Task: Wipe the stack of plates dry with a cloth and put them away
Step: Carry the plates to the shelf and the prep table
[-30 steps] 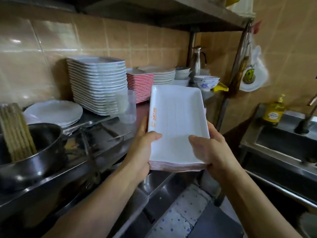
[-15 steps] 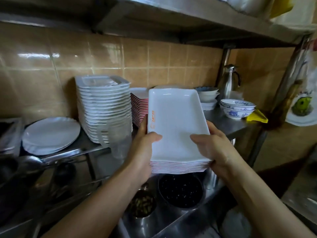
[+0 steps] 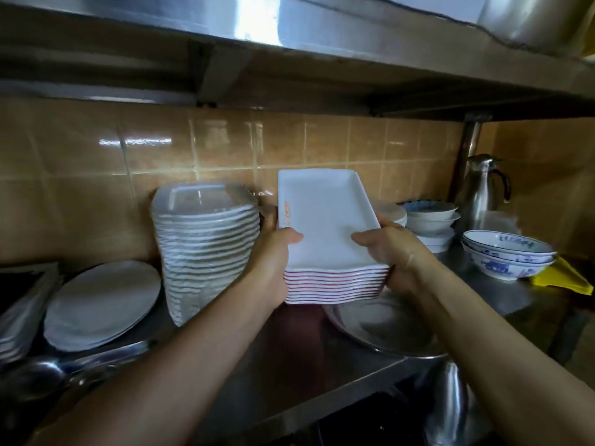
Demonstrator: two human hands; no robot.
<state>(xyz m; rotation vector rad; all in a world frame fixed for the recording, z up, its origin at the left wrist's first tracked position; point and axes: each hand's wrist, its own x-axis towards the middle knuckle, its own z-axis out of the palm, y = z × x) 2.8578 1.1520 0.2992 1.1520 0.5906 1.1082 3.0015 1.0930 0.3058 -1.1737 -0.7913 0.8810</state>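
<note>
Head view: both hands, left [image 3: 272, 262] and right [image 3: 397, 252], grip the stack of plates [image 3: 328, 239] above the counter [image 3: 322, 365].

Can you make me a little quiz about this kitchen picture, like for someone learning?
1. True or false: both hands hold the plates.
2. What stands right of the bowls: A) a pan, B) a yellow cloth, C) a cup?
3. Fill in: the plates' edges have thin ____ lines.

Key:
1. True. The left hand grips the left side and the right hand grips the right side.
2. B.
3. Red.
</note>
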